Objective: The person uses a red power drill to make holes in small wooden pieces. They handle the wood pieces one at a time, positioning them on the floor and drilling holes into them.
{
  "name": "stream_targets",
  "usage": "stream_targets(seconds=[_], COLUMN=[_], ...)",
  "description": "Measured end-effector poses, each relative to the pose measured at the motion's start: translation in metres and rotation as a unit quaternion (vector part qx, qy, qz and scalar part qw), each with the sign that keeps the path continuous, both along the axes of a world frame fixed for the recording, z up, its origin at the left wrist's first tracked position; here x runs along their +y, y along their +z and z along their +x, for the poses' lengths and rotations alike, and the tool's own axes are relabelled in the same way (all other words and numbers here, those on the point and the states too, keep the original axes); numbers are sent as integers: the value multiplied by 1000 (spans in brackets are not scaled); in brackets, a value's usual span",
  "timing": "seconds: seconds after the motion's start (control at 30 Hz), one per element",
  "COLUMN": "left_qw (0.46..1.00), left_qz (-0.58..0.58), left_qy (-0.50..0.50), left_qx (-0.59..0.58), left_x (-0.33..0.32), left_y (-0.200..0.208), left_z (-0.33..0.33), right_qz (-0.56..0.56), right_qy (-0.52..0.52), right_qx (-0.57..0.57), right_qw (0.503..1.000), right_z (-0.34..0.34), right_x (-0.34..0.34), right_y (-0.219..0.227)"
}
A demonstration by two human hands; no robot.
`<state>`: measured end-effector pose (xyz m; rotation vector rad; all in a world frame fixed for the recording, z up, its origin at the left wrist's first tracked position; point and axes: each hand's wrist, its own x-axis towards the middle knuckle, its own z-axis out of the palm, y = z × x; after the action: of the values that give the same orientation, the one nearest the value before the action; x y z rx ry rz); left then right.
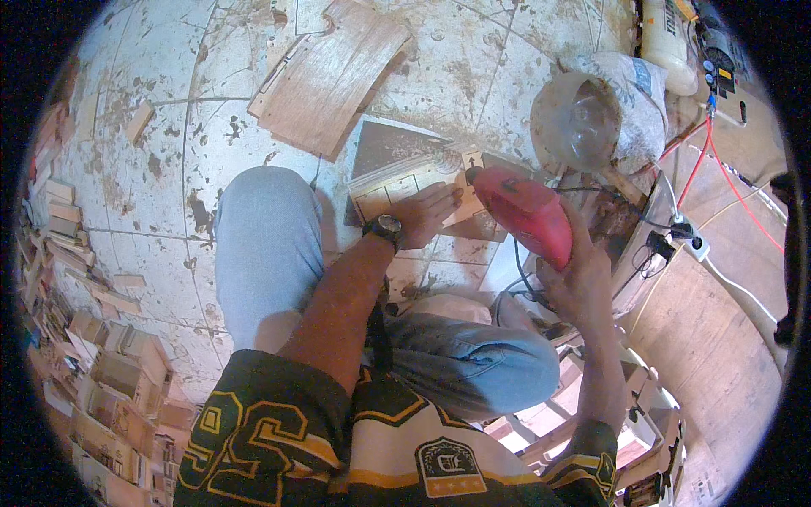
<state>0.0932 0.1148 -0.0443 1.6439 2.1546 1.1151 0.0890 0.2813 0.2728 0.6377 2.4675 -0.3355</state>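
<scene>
My right hand (576, 266) is wrapped round the rear of a red corded power tool (525, 211). Its dark front end points toward the work on the floor, and I cannot make out its exact kind. Under that end is a pale, light-brown piece with dark printed marks (475, 173). My left hand (429, 213), with a black watch (386, 226) on the wrist, lies with fingers stretched over the near side of a low, layered wooden piece (397, 179). A dark flat sheet (380, 142) shows beneath and behind it.
A curved plywood panel (338, 68) lies ahead on the stained tiled floor. To the right are a dusty round pan (576, 118), a white sack (638, 106), an air tank (667, 42), red hoses (699, 165) and a power strip (694, 241). Wood offcuts (72, 228) litter the left.
</scene>
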Motion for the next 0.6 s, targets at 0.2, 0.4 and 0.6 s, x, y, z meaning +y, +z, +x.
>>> stream_targets(seconds=[0.2, 0.4, 0.6], left_qw=[999, 998, 997], left_qz=[-38, -53, -67], left_qy=[-17, -21, -21], left_qx=[-7, -26, -15], left_x=[0, 2, 3], left_y=[2, 5, 5], left_z=[-1, -3, -3], right_qz=[-17, -21, -27], right_qy=[-9, -6, -26], right_qx=[8, 13, 8], right_qw=[1000, 1000, 999], right_z=[4, 9, 12], right_x=[3, 9, 11], right_y=[-2, -8, -11])
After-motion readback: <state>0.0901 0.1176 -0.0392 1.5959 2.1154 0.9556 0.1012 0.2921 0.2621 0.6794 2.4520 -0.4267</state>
